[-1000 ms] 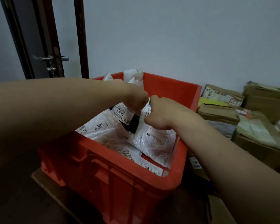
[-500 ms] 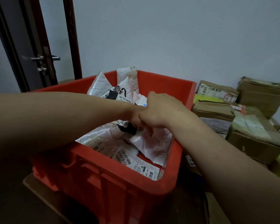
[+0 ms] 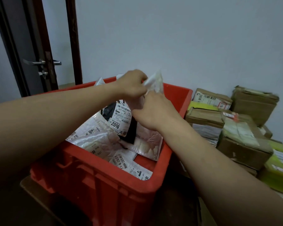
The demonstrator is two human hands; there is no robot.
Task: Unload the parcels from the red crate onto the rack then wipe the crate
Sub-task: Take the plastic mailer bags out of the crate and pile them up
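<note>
— Holding a white padded parcel [image 3: 155, 82] up above the far side of the red crate [image 3: 104, 175], the left hand [image 3: 132, 86] curled round its upper edge.
— And the right hand [image 3: 153, 111]?
— Closed just below, touching the left, fingers curled into the parcel's pale lower part.
— Anything hanging under there?
— A black parcel [image 3: 130, 130] with a white label [image 3: 122, 116] marked 2016 (label turned toward the camera), tilted and raised against the hands; gripped by one hand or the other, impossible to tell.
— Inside the crate?
— More parcels [image 3: 95, 141], white and silvery, lying flat and overlapping, covering most of the bottom, with a patch of red floor bare by the right wall.
— Beyond the crate?
— Stacked cardboard boxes [image 3: 245, 144] just to the right, some wrapped in yellow-green; a dark door [image 3: 31, 38] with a metal handle [image 3: 42, 62] at far left; a plain pale wall [image 3: 170, 38] behind everything.
</note>
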